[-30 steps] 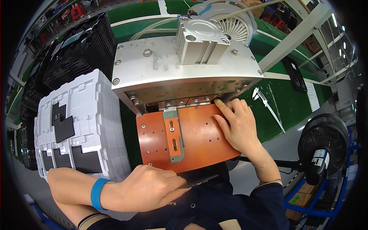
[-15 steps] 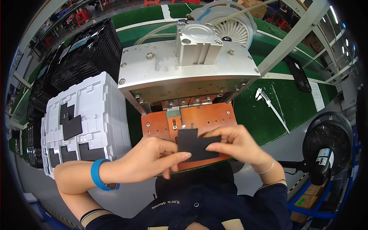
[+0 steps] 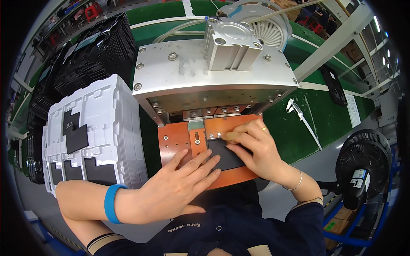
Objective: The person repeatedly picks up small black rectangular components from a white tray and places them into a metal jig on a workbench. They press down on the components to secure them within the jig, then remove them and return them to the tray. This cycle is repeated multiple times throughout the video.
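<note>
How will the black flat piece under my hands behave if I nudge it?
The black flat piece looks thin, so it is probably light. Lying flat, it seems unlikely to roll or tip. It may slide fairly easily, since the orange plate looks smooth.

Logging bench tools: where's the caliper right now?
Head view, right side: the caliper lies on the green bench top, up-right of the right hand, up-left of the black fan.
</note>
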The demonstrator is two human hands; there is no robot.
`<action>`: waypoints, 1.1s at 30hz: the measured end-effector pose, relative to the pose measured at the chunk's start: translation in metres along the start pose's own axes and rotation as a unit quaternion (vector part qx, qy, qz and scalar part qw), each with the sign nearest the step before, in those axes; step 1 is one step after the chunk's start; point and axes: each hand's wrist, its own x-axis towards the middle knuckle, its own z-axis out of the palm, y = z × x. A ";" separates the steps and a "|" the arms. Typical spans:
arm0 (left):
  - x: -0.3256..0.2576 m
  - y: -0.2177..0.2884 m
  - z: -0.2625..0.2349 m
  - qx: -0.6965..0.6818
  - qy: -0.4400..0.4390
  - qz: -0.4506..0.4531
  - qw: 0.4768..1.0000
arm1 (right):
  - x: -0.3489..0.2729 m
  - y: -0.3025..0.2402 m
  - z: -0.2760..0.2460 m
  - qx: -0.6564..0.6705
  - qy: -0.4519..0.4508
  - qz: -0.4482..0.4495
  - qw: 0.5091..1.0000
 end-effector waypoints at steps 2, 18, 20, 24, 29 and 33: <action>-0.001 0.002 -0.003 0.004 -0.008 -0.006 1.000 | 0.002 -0.001 0.010 0.015 0.000 -0.031 0.999; 0.002 0.002 -0.007 0.008 -0.022 -0.015 1.000 | 0.003 -0.006 0.020 -0.075 -0.021 -0.047 0.996; 0.003 0.001 -0.006 0.013 -0.029 -0.010 0.999 | 0.005 -0.005 0.020 -0.071 -0.042 -0.034 0.996; 0.002 0.000 -0.008 0.014 -0.022 -0.003 1.000 | 0.005 -0.008 0.018 -0.056 -0.004 0.001 0.998; 0.001 -0.003 -0.008 -0.037 -0.010 -0.006 0.999 | -0.022 -0.020 -0.018 0.039 -0.042 0.061 0.996; 0.005 -0.011 -0.010 -0.057 0.014 -0.012 0.998 | -0.029 -0.008 -0.009 0.029 -0.058 0.039 0.997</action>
